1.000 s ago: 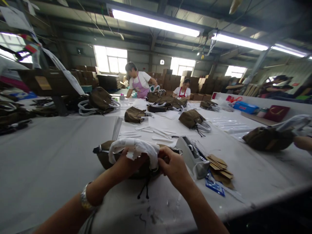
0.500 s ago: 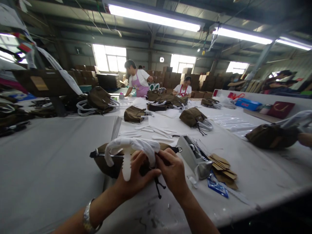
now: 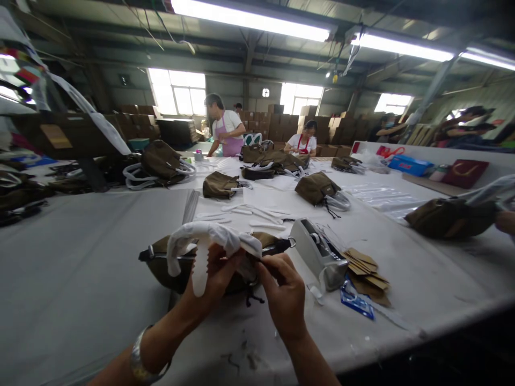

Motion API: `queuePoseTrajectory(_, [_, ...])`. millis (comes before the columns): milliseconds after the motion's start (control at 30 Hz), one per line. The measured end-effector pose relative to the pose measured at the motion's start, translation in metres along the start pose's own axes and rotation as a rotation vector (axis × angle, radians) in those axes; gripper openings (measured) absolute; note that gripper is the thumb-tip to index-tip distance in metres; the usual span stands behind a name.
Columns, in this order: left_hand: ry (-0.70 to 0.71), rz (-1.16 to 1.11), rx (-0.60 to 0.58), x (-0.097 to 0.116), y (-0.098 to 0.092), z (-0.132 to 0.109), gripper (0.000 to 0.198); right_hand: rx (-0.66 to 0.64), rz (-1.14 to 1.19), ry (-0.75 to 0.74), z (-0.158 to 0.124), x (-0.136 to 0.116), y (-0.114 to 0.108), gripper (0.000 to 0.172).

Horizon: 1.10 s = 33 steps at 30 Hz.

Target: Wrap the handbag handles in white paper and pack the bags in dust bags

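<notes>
A brown handbag (image 3: 164,262) lies on the white table (image 3: 80,252) in front of me, its handle wrapped in white foam sheet (image 3: 209,236). My left hand (image 3: 213,279) grips the bag under the wrapped handle, and a white foam strip (image 3: 200,268) hangs down between its fingers. My right hand (image 3: 284,292) pinches the bag's edge near the dark zipper (image 3: 273,248). Black cords (image 3: 253,300) dangle below the bag.
A grey tape dispenser (image 3: 319,254), brown paper tags (image 3: 364,268) and a blue packet (image 3: 356,303) lie to my right. More brown bags (image 3: 317,187) and white strips (image 3: 241,212) lie further back. Two people work at the far end; another person's bag (image 3: 450,217) is at right.
The white strip has come loose and now hangs from my left hand. Both hands have shifted slightly on the bag, and the view has tilted up a little.
</notes>
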<state>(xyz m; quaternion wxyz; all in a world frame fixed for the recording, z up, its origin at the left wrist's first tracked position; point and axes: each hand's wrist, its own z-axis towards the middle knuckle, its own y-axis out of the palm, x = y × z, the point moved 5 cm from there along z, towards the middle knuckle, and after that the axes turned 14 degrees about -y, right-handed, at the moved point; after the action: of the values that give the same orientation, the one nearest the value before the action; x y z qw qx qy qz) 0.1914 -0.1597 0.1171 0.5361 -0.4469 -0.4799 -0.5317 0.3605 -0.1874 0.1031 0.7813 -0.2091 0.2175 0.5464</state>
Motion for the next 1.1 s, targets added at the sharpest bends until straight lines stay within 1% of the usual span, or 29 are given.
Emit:
queuePoseTrajectory(100, [-0.020, -0.006, 0.008, 0.017, -0.009, -0.022, 0.017, -0.052, -0.069, -0.310, 0.001, -0.035, -0.011, 0.018])
queuePoseTrajectory(167, [-0.064, -0.002, 0.004, 0.026, -0.011, -0.030, 0.015, -0.106, -0.135, -0.493, 0.002, -0.052, -0.016, 0.026])
queuePoseTrajectory(200, [-0.081, 0.001, -0.001, 0.029, -0.010, -0.031, 0.015, -0.110, -0.168, -0.536, 0.003, -0.056, -0.018, 0.028])
queuePoseTrajectory(233, [-0.090, 0.005, -0.003, 0.031, -0.008, -0.029, 0.017, -0.090, -0.193, -0.533, 0.004, -0.055, -0.021, 0.027])
queuePoseTrajectory(267, [-0.094, 0.014, -0.006, 0.032, -0.005, -0.025, 0.019, -0.049, -0.207, -0.488, 0.005, -0.051, -0.023, 0.024])
queuePoseTrajectory(300, [-0.095, 0.024, -0.011, 0.031, -0.001, -0.021, 0.021, 0.013, -0.206, -0.402, 0.005, -0.044, -0.025, 0.020])
queuePoseTrajectory(333, [-0.101, 0.036, -0.017, 0.030, 0.004, -0.016, 0.023, 0.089, -0.186, -0.281, 0.003, -0.034, -0.028, 0.016])
queuePoseTrajectory(400, [-0.141, 0.081, -0.029, 0.025, 0.012, -0.008, 0.028, 0.231, -0.089, 0.016, -0.007, -0.011, -0.030, 0.008])
queuePoseTrajectory(467, [-0.166, 0.150, -0.037, 0.022, 0.017, -0.005, 0.031, 0.319, 0.063, 0.277, -0.023, 0.006, -0.029, 0.015])
queuePoseTrajectory(533, [-0.146, 0.174, -0.037, 0.022, 0.019, -0.005, 0.033, 0.333, 0.195, 0.450, -0.041, 0.015, -0.025, 0.025])
queuePoseTrajectory(567, [-0.125, 0.173, -0.056, 0.023, 0.020, -0.006, 0.032, 0.319, 0.222, 0.497, -0.049, 0.017, -0.023, 0.028])
queuePoseTrajectory(600, [-0.103, 0.183, -0.088, 0.023, 0.021, -0.007, 0.029, 0.299, 0.210, 0.511, -0.056, 0.017, -0.023, 0.028])
queuePoseTrajectory(633, [-0.075, 0.214, -0.129, 0.023, 0.023, -0.009, 0.026, 0.279, 0.160, 0.492, -0.063, 0.016, -0.025, 0.026])
queuePoseTrajectory(667, [-0.037, 0.277, -0.173, 0.023, 0.027, -0.012, 0.026, 0.262, 0.085, 0.433, -0.068, 0.014, -0.027, 0.023])
queuePoseTrajectory(733, [0.086, 0.484, -0.234, 0.022, 0.034, -0.021, 0.026, 0.212, -0.060, 0.204, -0.074, 0.006, -0.031, 0.013])
queuePoseTrajectory(767, [0.172, 0.589, -0.236, 0.023, 0.037, -0.026, 0.024, 0.174, -0.111, 0.065, -0.076, 0.002, -0.032, 0.013])
queuePoseTrajectory(800, [0.261, 0.676, -0.222, 0.024, 0.039, -0.032, 0.023, 0.130, -0.147, -0.066, -0.078, -0.002, -0.031, 0.017])
queuePoseTrajectory(833, [0.339, 0.742, -0.204, 0.024, 0.041, -0.038, 0.025, 0.080, -0.168, -0.174, -0.080, -0.005, -0.029, 0.022])
queuePoseTrajectory(867, [0.400, 0.787, -0.181, 0.024, 0.043, -0.042, 0.028, 0.025, -0.183, -0.252, -0.081, -0.007, -0.027, 0.026])
queuePoseTrajectory(933, [0.453, 0.826, -0.153, 0.021, 0.043, -0.045, 0.034, -0.070, -0.200, -0.318, -0.080, -0.007, -0.023, 0.034])
queuePoseTrajectory(1000, [0.456, 0.830, -0.148, 0.017, 0.042, -0.040, 0.034, -0.158, -0.167, -0.324, -0.076, -0.006, -0.022, 0.041])
queuePoseTrajectory(1067, [0.433, 0.810, -0.182, 0.012, 0.041, -0.032, 0.029, -0.215, -0.120, -0.317, -0.070, -0.002, -0.029, 0.044])
queuePoseTrajectory(1100, [0.418, 0.795, -0.208, 0.011, 0.040, -0.028, 0.027, -0.222, -0.120, -0.303, -0.068, 0.003, -0.037, 0.042])
